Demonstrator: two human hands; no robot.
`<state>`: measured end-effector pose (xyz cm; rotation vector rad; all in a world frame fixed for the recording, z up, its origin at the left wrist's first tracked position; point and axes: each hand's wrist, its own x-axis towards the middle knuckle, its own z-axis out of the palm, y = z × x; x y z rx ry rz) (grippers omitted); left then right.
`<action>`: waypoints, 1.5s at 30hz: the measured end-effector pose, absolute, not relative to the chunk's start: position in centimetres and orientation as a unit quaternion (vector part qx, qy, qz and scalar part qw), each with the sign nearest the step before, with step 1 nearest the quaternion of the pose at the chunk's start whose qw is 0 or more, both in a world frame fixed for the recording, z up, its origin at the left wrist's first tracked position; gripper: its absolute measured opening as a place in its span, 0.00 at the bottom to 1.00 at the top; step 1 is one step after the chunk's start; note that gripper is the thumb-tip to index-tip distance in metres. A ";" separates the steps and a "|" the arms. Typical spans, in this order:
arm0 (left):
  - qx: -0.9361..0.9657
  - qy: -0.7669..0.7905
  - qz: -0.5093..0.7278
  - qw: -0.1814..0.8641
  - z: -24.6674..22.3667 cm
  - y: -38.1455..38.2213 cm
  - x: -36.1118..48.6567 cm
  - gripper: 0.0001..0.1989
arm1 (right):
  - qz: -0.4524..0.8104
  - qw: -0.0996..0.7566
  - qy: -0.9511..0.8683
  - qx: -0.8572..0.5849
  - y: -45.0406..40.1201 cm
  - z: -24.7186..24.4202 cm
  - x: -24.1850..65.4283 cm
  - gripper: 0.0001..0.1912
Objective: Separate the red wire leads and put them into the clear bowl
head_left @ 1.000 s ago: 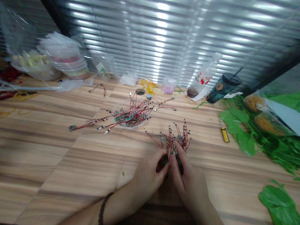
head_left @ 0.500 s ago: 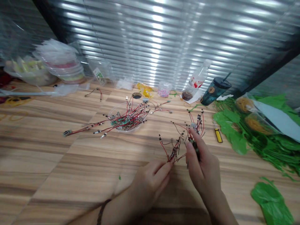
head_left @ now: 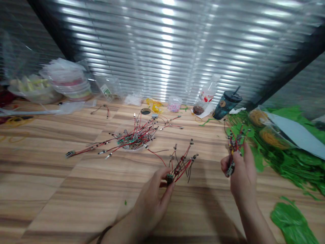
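Observation:
My left hand (head_left: 154, 193) is closed on a bundle of wired circuit boards (head_left: 170, 178), its thumb and fingers at the board ends. Red and black wires with small dark parts fan out from it to the right. Farther right, my right hand (head_left: 242, 173) grips a second bundle of wired circuit boards (head_left: 230, 168), whose wires point up and away. Beyond my left hand, a clear shallow dish (head_left: 117, 130) holds a tangled heap of similar red and black wired boards (head_left: 138, 135). One wired board (head_left: 70, 154) sticks out from the heap to the left.
Green plastic bags (head_left: 291, 169) are piled at the right, with bagged rubber bands (head_left: 274, 137) on top. A dark tumbler (head_left: 226, 105), a bottle (head_left: 207, 95) and a small tub of pink bits (head_left: 174, 104) stand along the blinds. Stacked plastic tubs (head_left: 68, 81) are at the back left.
My hands have moved apart. The right one carried its bundle to the right, over the yellow-handled tool's place; the left one shifted left, its bundle now turned with board ends showing.

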<state>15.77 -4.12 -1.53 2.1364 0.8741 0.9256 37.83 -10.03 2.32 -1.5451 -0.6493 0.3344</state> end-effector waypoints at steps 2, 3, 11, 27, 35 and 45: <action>0.783 0.360 0.307 0.404 -1.9 -3.8 15.7 0.17 | 0.214 0.661 -0.251 -0.674 -10.1 0.9 37.3 0.38; 0.770 0.371 0.281 0.435 -2.1 -3.7 15.7 0.17 | 0.244 0.658 -0.234 -0.673 -10.0 0.2 37.0 0.38; 0.750 0.433 0.167 0.471 -2.8 -1.7 15.6 0.12 | 0.374 0.598 -0.263 -0.658 -10.1 -2.3 35.2 0.27; 0.855 0.381 0.166 0.311 -1.8 -2.5 15.2 0.16 | 0.368 0.667 -0.224 -0.608 -10.6 -2.0 35.2 0.24; 0.840 0.465 0.079 0.269 -1.0 -1.4 14.7 0.14 | 0.342 0.633 -0.274 -0.638 -10.5 -1.6 34.7 0.27; 0.754 0.478 0.126 0.434 -1.3 0.2 14.2 0.20 | 0.375 0.649 -0.194 -0.632 -9.9 -1.8 34.9 0.39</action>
